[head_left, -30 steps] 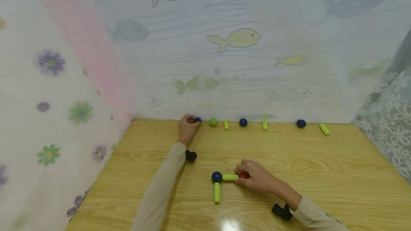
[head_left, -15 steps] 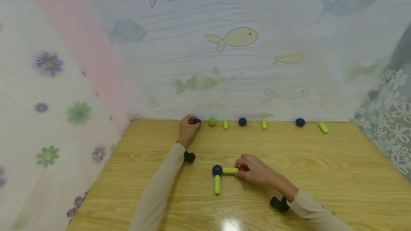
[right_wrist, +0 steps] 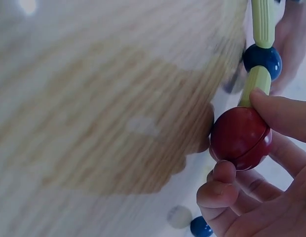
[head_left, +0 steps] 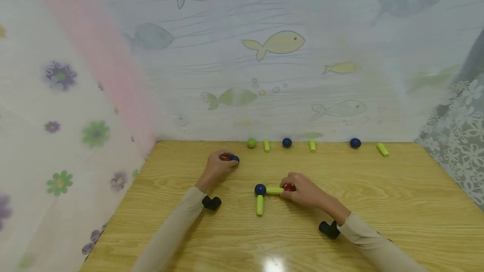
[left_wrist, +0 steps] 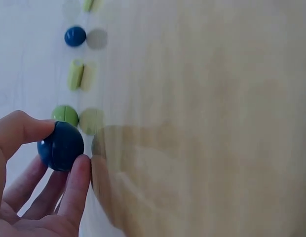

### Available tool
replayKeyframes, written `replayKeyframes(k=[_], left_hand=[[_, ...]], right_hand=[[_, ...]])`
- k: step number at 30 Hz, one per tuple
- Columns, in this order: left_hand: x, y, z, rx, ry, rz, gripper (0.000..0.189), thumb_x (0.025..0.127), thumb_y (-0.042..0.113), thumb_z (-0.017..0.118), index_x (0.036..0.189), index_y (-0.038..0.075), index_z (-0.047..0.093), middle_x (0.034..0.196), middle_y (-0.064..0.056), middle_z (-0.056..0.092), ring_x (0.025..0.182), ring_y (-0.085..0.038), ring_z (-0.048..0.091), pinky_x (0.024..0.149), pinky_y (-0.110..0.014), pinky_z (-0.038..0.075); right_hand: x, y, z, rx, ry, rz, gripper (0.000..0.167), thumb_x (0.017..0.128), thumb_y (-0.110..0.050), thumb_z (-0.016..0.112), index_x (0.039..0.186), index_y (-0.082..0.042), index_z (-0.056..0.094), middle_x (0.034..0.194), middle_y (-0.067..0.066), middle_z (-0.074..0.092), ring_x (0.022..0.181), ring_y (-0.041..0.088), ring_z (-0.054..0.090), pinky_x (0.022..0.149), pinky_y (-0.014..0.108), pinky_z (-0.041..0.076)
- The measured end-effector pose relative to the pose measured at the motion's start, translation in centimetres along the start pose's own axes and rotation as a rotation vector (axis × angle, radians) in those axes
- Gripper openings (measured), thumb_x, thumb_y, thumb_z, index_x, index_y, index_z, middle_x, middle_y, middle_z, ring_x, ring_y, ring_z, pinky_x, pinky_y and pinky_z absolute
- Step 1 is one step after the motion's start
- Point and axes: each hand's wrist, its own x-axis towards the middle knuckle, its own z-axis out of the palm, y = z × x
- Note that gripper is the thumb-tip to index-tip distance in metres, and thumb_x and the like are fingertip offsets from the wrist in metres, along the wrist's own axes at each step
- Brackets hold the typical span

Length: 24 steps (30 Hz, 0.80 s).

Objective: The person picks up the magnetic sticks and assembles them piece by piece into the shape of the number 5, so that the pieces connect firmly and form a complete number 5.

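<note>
My left hand (head_left: 218,166) pinches a dark blue ball (left_wrist: 66,148) between thumb and fingertips, left of the middle of the table. My right hand (head_left: 304,190) grips a red ball (right_wrist: 237,133) with thumb and curled fingers. From the red ball a yellow-green ribbed rod (head_left: 274,190) runs left to another blue ball (head_left: 260,189). A second yellow-green rod (head_left: 259,205) points from that ball toward me, so the joined pieces form an L. The fingers partly cover the red ball in the head view.
Along the back edge of the wooden table (head_left: 181,230) lie a green ball (head_left: 251,143), a short rod (head_left: 266,145), a blue ball (head_left: 287,142), another rod (head_left: 312,145), a blue ball (head_left: 355,142) and a slanted rod (head_left: 382,149). A fish-patterned curtain (head_left: 227,70) hangs behind.
My left hand has brought its blue ball from the back edge toward me. My right hand has shifted the joined L farther from me, toward the back of the table.
</note>
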Motion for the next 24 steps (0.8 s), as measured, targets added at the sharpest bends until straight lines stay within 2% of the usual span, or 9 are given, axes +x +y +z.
replayKeyframes(k=[4, 14, 20, 24], left_hand=[[-1.8, 0.2, -0.4, 0.001, -0.033, 0.01, 0.028, 0.081, 0.011, 0.076, 0.107, 0.006, 0.068, 0.104, -0.009, 0.064, 0.096, -0.024, 0.061, 0.082, -0.038, 0.052], [-5.5, 1.0, -0.2, 0.031, -0.199, 0.064, 0.027, 0.079, 0.013, 0.078, 0.103, 0.009, 0.068, 0.1, -0.005, 0.065, 0.093, -0.02, 0.062, 0.081, -0.035, 0.051], [-7.9, 1.2, 0.3, 0.006, -0.291, 0.088, 0.029, 0.077, 0.014, 0.08, 0.103, 0.008, 0.067, 0.103, -0.005, 0.063, 0.095, -0.02, 0.061, 0.08, -0.031, 0.05], [-9.3, 1.5, 0.8, -0.004, -0.33, 0.108, 0.03, 0.076, 0.012, 0.08, 0.103, 0.006, 0.067, 0.102, -0.006, 0.064, 0.094, -0.021, 0.061, 0.078, -0.027, 0.05]], right_hand=[[0.5, 0.2, -0.2, 0.006, -0.002, -0.001, 0.011, 0.085, -0.018, 0.071, 0.092, -0.009, 0.07, 0.079, -0.002, 0.054, 0.064, 0.009, 0.042, 0.055, 0.023, 0.037], [0.9, 1.3, -0.5, -0.008, 0.01, 0.012, 0.011, 0.084, -0.018, 0.072, 0.091, -0.009, 0.071, 0.079, -0.001, 0.056, 0.064, 0.009, 0.043, 0.054, 0.022, 0.036], [1.2, 1.7, -0.4, -0.016, 0.011, 0.007, 0.012, 0.084, -0.02, 0.072, 0.089, -0.009, 0.071, 0.078, -0.002, 0.055, 0.065, 0.01, 0.043, 0.055, 0.023, 0.036], [1.4, 1.8, -0.4, -0.026, 0.005, 0.008, 0.011, 0.084, -0.02, 0.072, 0.089, -0.009, 0.071, 0.077, -0.002, 0.054, 0.064, 0.009, 0.042, 0.056, 0.023, 0.036]])
